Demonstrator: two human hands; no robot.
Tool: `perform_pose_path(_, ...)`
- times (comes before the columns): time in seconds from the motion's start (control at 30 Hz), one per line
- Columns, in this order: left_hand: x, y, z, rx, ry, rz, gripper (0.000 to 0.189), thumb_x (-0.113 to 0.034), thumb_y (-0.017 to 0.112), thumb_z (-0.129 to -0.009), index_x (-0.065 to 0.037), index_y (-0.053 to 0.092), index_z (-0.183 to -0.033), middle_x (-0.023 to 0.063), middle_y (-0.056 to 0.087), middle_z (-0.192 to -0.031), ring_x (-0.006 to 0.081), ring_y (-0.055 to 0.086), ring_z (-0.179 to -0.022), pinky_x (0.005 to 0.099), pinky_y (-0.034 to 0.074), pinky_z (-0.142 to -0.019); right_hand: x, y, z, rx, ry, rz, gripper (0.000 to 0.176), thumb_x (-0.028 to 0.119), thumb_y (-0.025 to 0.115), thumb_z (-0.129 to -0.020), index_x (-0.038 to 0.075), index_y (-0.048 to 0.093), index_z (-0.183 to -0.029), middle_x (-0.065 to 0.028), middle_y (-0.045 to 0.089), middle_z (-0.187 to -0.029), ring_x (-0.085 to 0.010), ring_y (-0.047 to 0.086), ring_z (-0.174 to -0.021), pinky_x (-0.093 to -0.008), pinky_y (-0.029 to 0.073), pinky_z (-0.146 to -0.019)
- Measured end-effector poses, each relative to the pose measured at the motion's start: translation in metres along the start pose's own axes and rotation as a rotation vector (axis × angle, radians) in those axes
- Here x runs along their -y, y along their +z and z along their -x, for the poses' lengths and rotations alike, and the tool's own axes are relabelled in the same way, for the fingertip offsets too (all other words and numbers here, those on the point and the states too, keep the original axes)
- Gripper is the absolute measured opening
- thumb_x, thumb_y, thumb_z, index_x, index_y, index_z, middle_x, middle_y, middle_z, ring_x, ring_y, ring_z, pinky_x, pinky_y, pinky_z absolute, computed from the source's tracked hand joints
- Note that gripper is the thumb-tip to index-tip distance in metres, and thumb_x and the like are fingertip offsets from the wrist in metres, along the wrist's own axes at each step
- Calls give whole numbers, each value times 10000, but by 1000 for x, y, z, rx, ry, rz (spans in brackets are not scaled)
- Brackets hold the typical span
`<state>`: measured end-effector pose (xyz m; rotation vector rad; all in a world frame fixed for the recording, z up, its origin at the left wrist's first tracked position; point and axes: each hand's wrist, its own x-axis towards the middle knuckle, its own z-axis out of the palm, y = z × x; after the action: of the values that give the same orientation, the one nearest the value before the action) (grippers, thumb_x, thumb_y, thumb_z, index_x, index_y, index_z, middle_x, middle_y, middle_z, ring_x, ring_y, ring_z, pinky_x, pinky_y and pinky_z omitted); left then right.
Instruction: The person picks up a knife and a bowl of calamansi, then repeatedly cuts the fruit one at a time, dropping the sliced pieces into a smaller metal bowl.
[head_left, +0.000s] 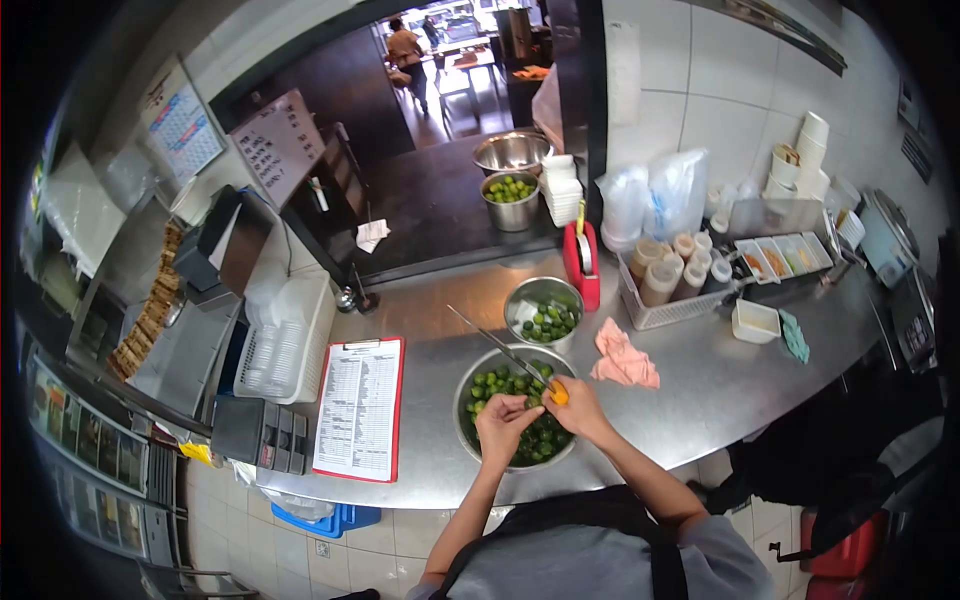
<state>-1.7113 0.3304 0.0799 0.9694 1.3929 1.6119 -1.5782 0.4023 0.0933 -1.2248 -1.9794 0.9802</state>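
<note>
Over a large steel bowl [466,425] of small green fruits, my right hand [578,408] is closed round the yellow handle of a knife [507,350], whose long blade points up and left. My left hand [503,428] is pinched close beside it above the fruits; what its fingertips hold is too small to make out. Just behind stands a smaller steel bowl [520,313] with more green fruits [552,321]. A pink cloth [624,356] lies on the steel counter to the right.
A red clipboard [358,408] and a white basket of plastic cups [318,340] are on the left. Bottles [660,282] in a crate, a red tape dispenser [582,268] and a pot of green fruits [512,212] stand behind. A person [405,55] is far off.
</note>
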Motion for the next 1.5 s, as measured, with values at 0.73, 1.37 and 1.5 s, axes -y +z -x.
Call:
perform_pose_path(0.73, 5, -13, -1, -141, -342, 795, 203, 17, 570, -820, 27, 554, -1022, 101, 606, -991, 182, 608, -895, 291, 514, -811, 30, -14, 14, 109, -78, 219, 617, 610, 644, -672, -1, 575, -710, -197, 579, -612, -373, 588, -590, -438, 432, -528)
perform_pose_path(1.37, -6, 6, 1, -233, -39, 564, 198, 98, 611, -767, 0, 576, -935, 96, 625, -939, 152, 609, -885, 250, 484, -798, 27, -8, 18, 533, 433, -810, 651, 612, 377, -870, 6, 542, -699, -3, 422, -482, -96, 428, -445, -233, 330, -438)
perform_pose_path(1.5, -18, -3, 1, -160, -263, 633, 194, 17, 587, -824, -9, 558, -1014, 94, 620, -975, 188, 615, -927, 273, 497, -803, 21, -14, 11, 249, 126, -207, 637, 594, 463, -838, -9, 570, -661, -85, 556, -540, -180, 557, -527, -320, 416, -504)
